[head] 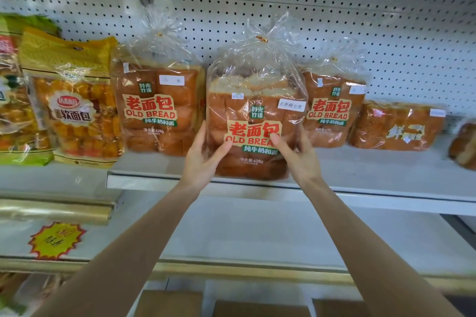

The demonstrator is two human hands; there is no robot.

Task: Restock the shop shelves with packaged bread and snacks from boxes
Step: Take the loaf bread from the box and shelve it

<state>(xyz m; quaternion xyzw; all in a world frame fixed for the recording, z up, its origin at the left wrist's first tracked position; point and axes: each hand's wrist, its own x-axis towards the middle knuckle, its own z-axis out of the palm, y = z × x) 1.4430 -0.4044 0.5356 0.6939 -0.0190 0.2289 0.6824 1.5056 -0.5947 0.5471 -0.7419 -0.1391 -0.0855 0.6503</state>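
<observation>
The Old Bread bag (255, 121) stands upright at the near edge of the shelf (360, 188), in the gap between two like loaves. I cannot tell whether its base already bears on the shelf or hangs just above it. The left hand (203, 154) holds its lower left side and the right hand (298, 154) its lower right. Each grip is closed round the bag, thumb pressed on the printed front and fingers hidden behind.

The left loaf (154, 108) and the right loaf (332, 110) sit farther back, against the pegboard wall (334, 8). A flat bread pack (396, 126) lies to the far right, and a yellow bread bag (74, 105) leans on the neighbouring shelf to the left.

By my reading this bag is nearly placed: it needs pushing back into line and letting go. Bare shelf to the right, and cardboard boxes (170, 304) below, suggest more stock is left to put out.
</observation>
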